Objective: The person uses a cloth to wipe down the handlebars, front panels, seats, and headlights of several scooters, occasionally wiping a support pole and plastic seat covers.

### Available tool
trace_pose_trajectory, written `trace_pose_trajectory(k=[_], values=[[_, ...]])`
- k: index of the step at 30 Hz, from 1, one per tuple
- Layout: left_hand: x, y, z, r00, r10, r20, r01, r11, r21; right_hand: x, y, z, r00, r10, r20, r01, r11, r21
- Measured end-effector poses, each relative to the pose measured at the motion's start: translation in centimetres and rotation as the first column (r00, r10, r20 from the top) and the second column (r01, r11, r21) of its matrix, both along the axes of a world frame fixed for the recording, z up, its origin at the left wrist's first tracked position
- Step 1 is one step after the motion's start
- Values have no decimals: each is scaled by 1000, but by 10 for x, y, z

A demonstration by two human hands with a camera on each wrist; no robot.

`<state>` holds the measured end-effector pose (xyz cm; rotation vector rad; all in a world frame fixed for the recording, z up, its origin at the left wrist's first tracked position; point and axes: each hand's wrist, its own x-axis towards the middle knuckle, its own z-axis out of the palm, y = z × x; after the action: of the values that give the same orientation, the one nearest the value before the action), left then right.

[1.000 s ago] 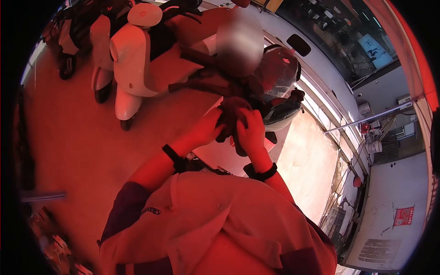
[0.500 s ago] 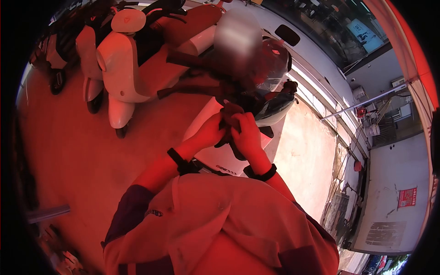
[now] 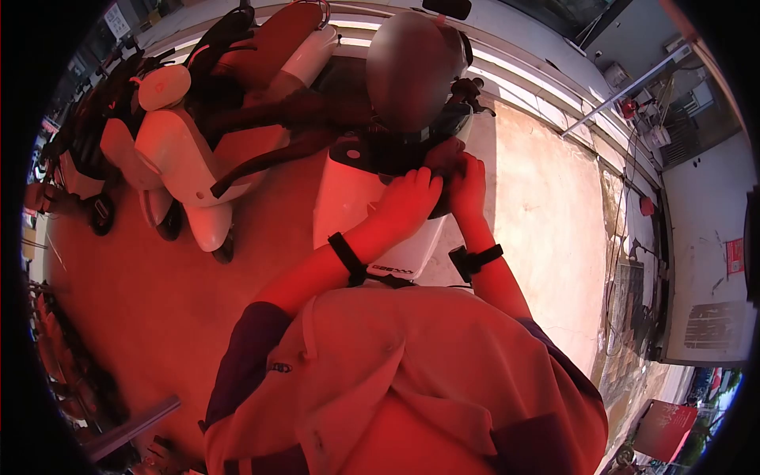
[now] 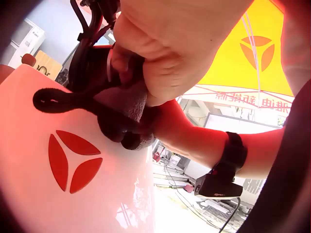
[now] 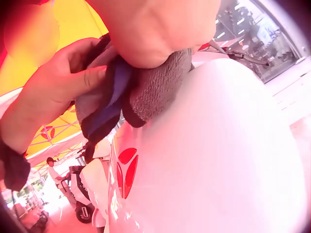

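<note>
Both hands hold a dark, glove-like cloth [image 5: 160, 92] with a rough grey face, a blue strip and finger-like ends. In the right wrist view, my left hand [image 5: 63, 77] pinches it with the thumb on top. My right hand [image 5: 160, 29] grips the other side from above. In the head view, the left hand [image 3: 408, 202] and right hand [image 3: 467, 190] meet over a white scooter body [image 3: 344, 198]. A dark strap [image 4: 60, 99] ending in a loop sticks out from the cloth in the left wrist view. A red three-leaf emblem [image 4: 75, 161] marks the white panel just below.
White scooters [image 3: 178, 150] stand in a row at the left. A blurred rounded shape [image 3: 412, 71] rises beyond the hands. A metal pole [image 3: 625, 91] slants at the right. In the right wrist view, a person [image 5: 60, 179] stands in the background. A yellow canopy [image 4: 262, 43] hangs overhead.
The head view has turned, so the parked scooters sit lower and further left. Both hands have moved to the right and slightly up in the picture, still holding the cloth.
</note>
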<state>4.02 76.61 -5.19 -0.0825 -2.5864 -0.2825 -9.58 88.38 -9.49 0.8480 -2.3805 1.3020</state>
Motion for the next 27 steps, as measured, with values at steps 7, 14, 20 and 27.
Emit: trace_pose_trajectory(k=[7, 14, 20, 27], values=[[3, -17, 52, 963, 255, -90, -249, 966, 75, 27, -50, 74, 901, 258, -348, -302, 950, -77], [-1, 5, 11, 941, 296, 163, -272, 949, -157, -7, -25, 41, 833, 221, -508, -203, 975, 92], [-81, 36, -29, 982, 125, 145, -100, 981, -165, -82, 7, -31, 990, 116, 78, -116, 993, -11], [-55, 80, -11, 987, 149, 66, -159, 970, 184, -72, 39, -22, 985, 163, 53, -151, 970, -191]])
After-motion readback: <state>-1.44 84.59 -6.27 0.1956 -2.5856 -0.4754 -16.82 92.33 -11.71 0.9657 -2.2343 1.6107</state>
